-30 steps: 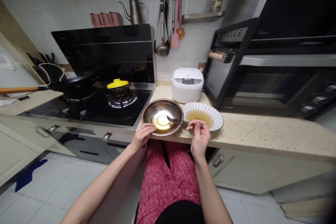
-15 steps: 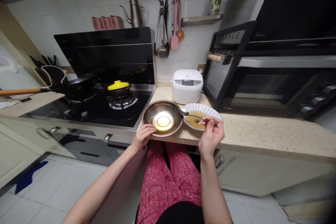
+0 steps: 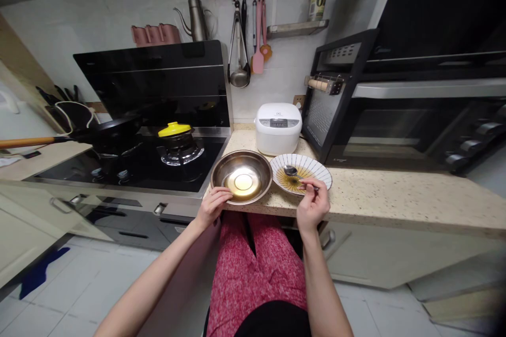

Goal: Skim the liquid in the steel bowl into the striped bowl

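Apparently, work is midway: the left hand (image 3: 213, 207) grips the bowl (image 3: 220, 169) by its rim — liquid (image 3: 242, 183) seems inside — and the right hand (image 3: 313, 207) pinches the spoon (image 3: 290, 170) over the plate (image 3: 319, 170); what remains there is unclear.

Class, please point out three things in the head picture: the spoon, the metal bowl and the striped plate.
Spoon (image 3: 290, 170): head view, on its scoop end.
Metal bowl (image 3: 241, 160): head view, on its inner wall, far side.
Striped plate (image 3: 316, 167): head view, on its bare right part.

Rice cooker (image 3: 278, 136) (white), metal kettle (image 3: 197, 22)
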Available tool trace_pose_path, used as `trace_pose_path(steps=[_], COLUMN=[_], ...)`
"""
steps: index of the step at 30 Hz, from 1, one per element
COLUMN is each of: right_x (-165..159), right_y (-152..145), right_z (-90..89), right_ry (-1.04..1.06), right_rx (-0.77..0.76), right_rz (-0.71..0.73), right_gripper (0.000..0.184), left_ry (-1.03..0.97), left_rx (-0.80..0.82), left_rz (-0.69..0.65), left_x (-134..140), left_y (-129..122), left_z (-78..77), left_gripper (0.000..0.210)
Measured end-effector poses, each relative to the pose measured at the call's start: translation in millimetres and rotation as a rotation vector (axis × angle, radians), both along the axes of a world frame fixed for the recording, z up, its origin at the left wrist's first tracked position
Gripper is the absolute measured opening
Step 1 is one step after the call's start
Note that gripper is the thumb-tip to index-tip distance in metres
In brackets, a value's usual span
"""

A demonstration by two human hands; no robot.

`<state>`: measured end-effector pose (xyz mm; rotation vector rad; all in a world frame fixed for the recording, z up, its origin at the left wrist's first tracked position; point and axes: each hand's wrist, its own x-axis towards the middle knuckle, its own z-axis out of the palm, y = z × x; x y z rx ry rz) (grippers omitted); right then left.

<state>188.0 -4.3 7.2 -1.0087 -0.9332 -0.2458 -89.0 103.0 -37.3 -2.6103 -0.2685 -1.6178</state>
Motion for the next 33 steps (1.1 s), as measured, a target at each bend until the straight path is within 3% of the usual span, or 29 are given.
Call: trace_pose_path(steps=[14,19,23,27,33], right_x=[9.4,-1.9,-20.6,-37.9,-55.4], right_y=[5.5,-0.6,-8.5,-12.1,-6.9], right_z=[-10.2,-8.4,1.6,7.2,-0.6], right_ry=[-0.443,-0.174,0.069,0.119,0.179], right_rx=[-0.015,0.009,0.126,0.100,-0.033], right_rz=[-0.028,-0.021,0.025,0.152,0.412], right_gripper=[0.020,0.021,0.022,0.021,0.021], left_ry=[0.016,0.009,0.005,0.005,0.020], left_rx=[0.002,-0.020,0.003,-0.014,-0.012], left_rz=[-0.006,-0.016,-0.008,-0.014,-0.003], left_x=[-1.1,-1.2,0.6,1.2,0.6], left_y=[1.4,2.9,1.4,-1.6,-2.4], left_z=[-1.3,-4.4,-2.3,1.5,1.4], left_gripper=[0.023,0.024,0.024,0.023,0.024])
